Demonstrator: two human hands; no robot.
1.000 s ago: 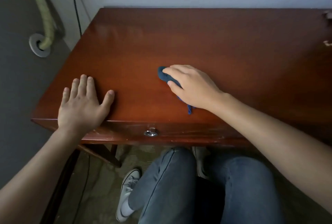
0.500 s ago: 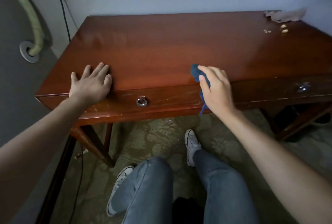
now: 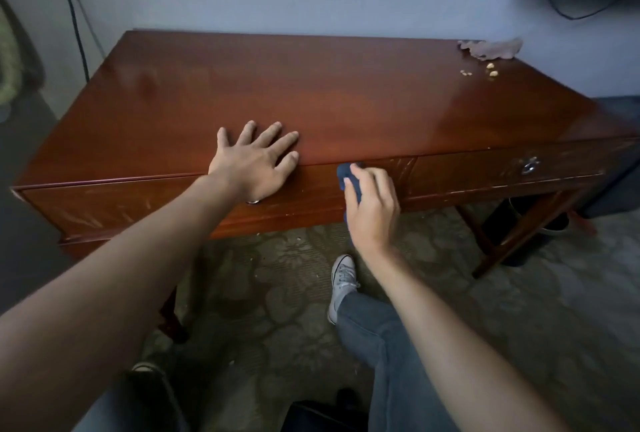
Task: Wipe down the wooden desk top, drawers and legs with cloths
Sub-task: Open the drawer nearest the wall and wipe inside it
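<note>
The reddish wooden desk [image 3: 346,102] fills the upper half of the view. My left hand [image 3: 256,163] lies flat with spread fingers on the desk's front edge, covering most of the left drawer's ring pull [image 3: 253,202]. My right hand [image 3: 372,209] grips a dark blue cloth [image 3: 348,178] and holds it against the front of the left drawer [image 3: 121,203], just below the desk top's edge. The right drawer [image 3: 485,171] carries a metal ring pull [image 3: 529,166]. A second, pinkish-brown cloth [image 3: 491,48] lies crumpled at the desk's far right corner.
Several pale crumbs [image 3: 490,68] lie near the far cloth. Wall outlets with a plugged black cord [image 3: 74,15] are at the upper left. A dark bin [image 3: 526,227] stands under the right end, behind the desk leg [image 3: 512,241]. My legs in jeans and a white sneaker [image 3: 341,279] are on patterned carpet.
My right hand has carried the blue cloth from the desk top over the front edge onto the drawer face. The view has pulled back and shifted right; my left hand stays flat on the edge.
</note>
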